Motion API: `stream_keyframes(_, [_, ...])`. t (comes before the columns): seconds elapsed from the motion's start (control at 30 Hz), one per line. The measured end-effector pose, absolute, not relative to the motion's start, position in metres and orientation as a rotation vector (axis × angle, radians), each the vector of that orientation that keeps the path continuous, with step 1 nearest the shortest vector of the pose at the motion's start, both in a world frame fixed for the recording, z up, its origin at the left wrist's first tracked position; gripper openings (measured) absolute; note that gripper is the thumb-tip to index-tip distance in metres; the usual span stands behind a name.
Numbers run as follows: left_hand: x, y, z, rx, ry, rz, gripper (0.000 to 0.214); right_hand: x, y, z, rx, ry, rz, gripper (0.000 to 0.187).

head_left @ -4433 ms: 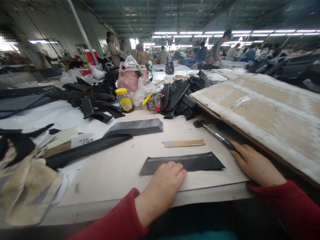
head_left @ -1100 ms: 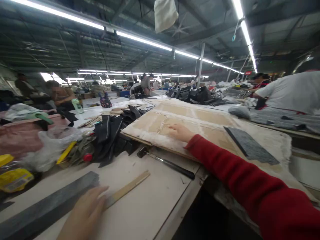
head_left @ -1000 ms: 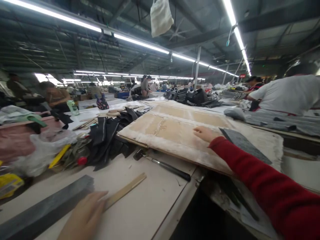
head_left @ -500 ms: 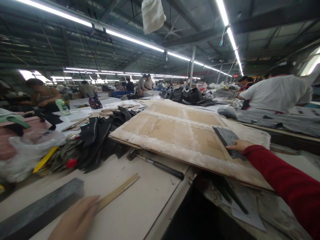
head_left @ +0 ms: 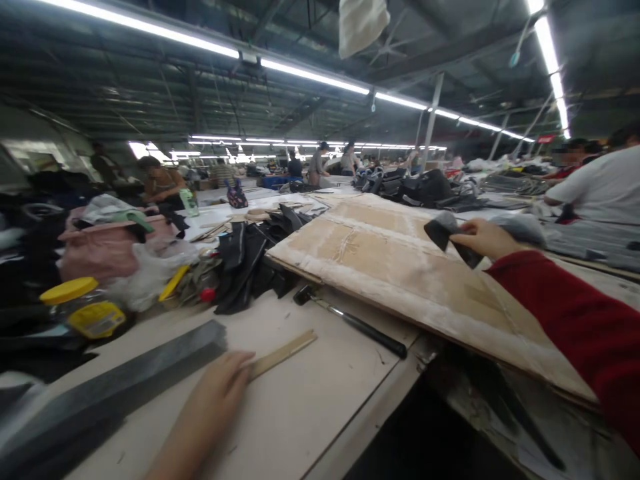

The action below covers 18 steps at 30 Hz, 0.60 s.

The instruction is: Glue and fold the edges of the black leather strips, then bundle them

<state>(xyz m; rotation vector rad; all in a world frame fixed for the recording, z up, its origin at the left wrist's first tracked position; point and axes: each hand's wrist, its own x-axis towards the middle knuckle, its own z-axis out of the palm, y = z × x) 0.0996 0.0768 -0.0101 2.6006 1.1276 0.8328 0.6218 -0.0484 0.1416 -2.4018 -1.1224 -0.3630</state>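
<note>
My right hand (head_left: 484, 239), in a red sleeve, is closed on a dark grey fabric piece (head_left: 443, 233) and holds it lifted above the glue-stained cardboard board (head_left: 380, 260). My left hand (head_left: 216, 400) lies flat on the pale worktable (head_left: 310, 413), its fingertips touching the near end of a thin wooden strip (head_left: 283, 354). A long stack of dark grey fabric strips (head_left: 125, 383) lies just to its left.
A hammer (head_left: 357, 323) lies at the board's near edge. Black fabric pieces (head_left: 245, 263), a yellow-lidded jar (head_left: 83, 310), plastic bags and a pink bag (head_left: 107, 250) crowd the left. A person in white (head_left: 595, 187) sits at right; other workers stand far back.
My right hand slid right across the board, took hold of the dark grey piece and raised it off the board. My left hand stayed by the wooden strip. The view swung back left.
</note>
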Motion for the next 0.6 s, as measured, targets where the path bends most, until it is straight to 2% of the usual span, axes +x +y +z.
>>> stream_keyframes(0.1, [0.098, 0.071, 0.006, 2.555, 1.185, 0.929, 0.031, 0.543, -0.003, 0.180, -2.141, -1.376, -0.267, 0.046])
stream_keyframes(0.2, [0.083, 0.075, 0.024, 2.444, 1.325, 1.200, 0.031, 0.445, 0.020, 0.208, -1.598, -1.722, 0.045, 0.043])
stream_keyframes(0.3, [0.051, 0.079, 0.042, 2.118, 1.661, 1.540, 0.031, 0.358, 0.030, 0.211, -1.223, -1.961, 0.354, 0.038])
stream_keyframes(0.4, [0.016, 0.075, 0.060, 1.692, 1.852, 1.955, 0.035, 0.301, 0.038, 0.175, -1.004, -2.142, 0.597, 0.034])
stream_keyframes(0.5, [-0.007, 0.065, 0.075, 1.446, 1.809, 2.260, 0.043, 0.271, 0.047, 0.112, -1.020, -2.430, 0.722, 0.038])
stream_keyframes(0.6, [-0.014, 0.053, 0.083, 1.449, 1.746, 2.339, 0.039, 0.259, 0.054, 0.057, -0.980, -2.715, 0.736, 0.037])
